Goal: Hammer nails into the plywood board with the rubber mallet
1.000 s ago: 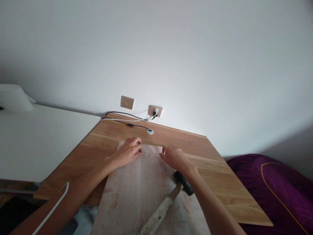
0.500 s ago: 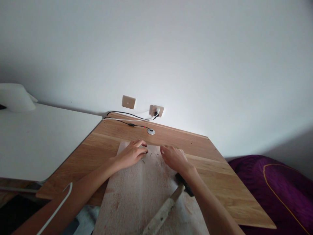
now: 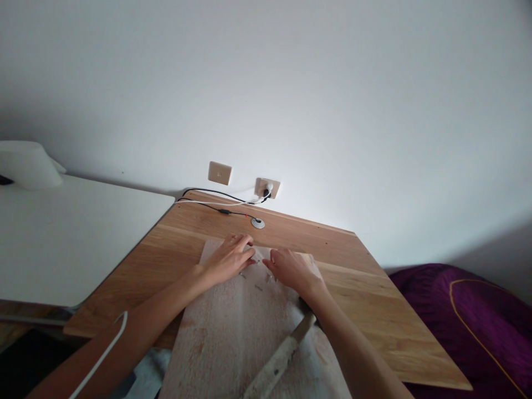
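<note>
My left hand (image 3: 230, 257) rests at the far end of a pale wooden board (image 3: 216, 332), its fingers bent and the thumb held apart from them. Opposite it, my right hand (image 3: 290, 269) lies low over the board with curled fingers and the thumb pointing left, apart from the fingers. Nothing shows in either hand. Several small metal nails or screws lie between and in front of the hands, among them a small metal fastener (image 3: 258, 287) nearer me. Below my right hand lies a hammer (image 3: 276, 363); my right forearm hides most of its dark head.
The board lies on a wooden desk (image 3: 374, 310) against a white wall. Cables run from a wall socket (image 3: 267, 188) past a round cable grommet (image 3: 257, 223). A white table (image 3: 83, 238) adjoins on the left; a purple beanbag-like seat (image 3: 477, 321) stands at the right.
My right hand has shifted slightly left, its thumb now stretched toward my left hand. A small fastener now shows on the board in front of the hands. The hammer has stayed in place.
</note>
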Tool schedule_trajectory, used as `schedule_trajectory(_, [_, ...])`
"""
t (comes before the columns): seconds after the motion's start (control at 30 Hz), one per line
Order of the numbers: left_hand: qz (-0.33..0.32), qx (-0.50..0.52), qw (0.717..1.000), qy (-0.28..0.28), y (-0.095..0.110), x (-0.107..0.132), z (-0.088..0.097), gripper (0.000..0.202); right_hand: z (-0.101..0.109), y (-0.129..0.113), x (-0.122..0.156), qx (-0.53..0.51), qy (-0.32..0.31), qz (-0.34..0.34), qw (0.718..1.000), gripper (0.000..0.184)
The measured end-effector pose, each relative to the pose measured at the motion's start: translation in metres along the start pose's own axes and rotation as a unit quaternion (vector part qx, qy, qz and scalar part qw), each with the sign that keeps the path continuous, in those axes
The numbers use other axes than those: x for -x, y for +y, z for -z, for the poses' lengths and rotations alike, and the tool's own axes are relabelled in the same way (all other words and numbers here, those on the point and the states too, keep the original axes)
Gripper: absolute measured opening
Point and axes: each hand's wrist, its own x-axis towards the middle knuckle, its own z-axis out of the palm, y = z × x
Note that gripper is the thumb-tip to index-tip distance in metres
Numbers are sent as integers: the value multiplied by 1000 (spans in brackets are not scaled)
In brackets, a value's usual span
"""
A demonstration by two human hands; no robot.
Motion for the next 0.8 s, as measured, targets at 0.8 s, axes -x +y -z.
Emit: schedule_trajectory(0.8, [46, 148, 988, 1, 1, 2, 5, 3, 4, -8, 2, 45, -3, 63, 997, 30])
